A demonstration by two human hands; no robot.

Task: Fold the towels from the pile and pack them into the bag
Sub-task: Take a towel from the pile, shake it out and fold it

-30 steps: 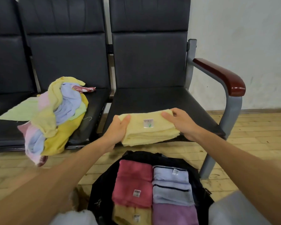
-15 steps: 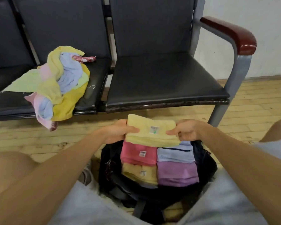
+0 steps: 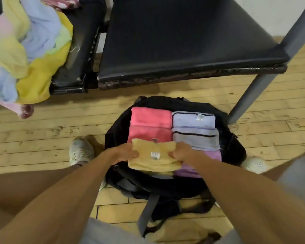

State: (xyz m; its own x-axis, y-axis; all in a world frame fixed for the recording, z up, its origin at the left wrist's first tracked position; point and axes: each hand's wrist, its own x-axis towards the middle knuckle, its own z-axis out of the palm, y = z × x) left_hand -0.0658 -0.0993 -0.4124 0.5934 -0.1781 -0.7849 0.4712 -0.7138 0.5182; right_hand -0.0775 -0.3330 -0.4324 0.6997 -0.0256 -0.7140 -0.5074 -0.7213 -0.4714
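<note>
Lowered since the earlier frames, the folded yellow towel (image 3: 153, 156) now sits at the bag (image 3: 234, 147) rather than at seat height, and the view has tipped downward with it. The left hand (image 3: 126, 152) pinches the towel's left edge and the right hand (image 3: 181, 153) pinches its right edge, thumbs on top and fingers curled beneath; the hands are apart, with the towel and its white label between them. Whether the towel already rests on the contents below or is just above them cannot be told.

Just beneath the towel's near edge, a second yellow fold (image 3: 163, 172) shows. Directly beyond the hands lie the pink towels (image 3: 151, 118), folded flat inside the bag. Beyond the right hand, beside the pink ones, lie the lavender towels (image 3: 194, 128) with dark stripes. Under the right hand and wrist lies a purple towel (image 3: 192, 170).

The bag is black, open at the top, and stands on the wooden floor (image 3: 42, 134); its grey strap (image 3: 146, 213) trails toward the person. A pale shoe (image 3: 80, 150) stands left of the left hand, another (image 3: 253, 163) right of the right hand. Far beyond and left of the left hand, the unfolded pile (image 3: 25, 50) drapes over the front of a black seat (image 3: 77, 50); a second black seat (image 3: 183, 41) lies straight beyond the hands.
</note>
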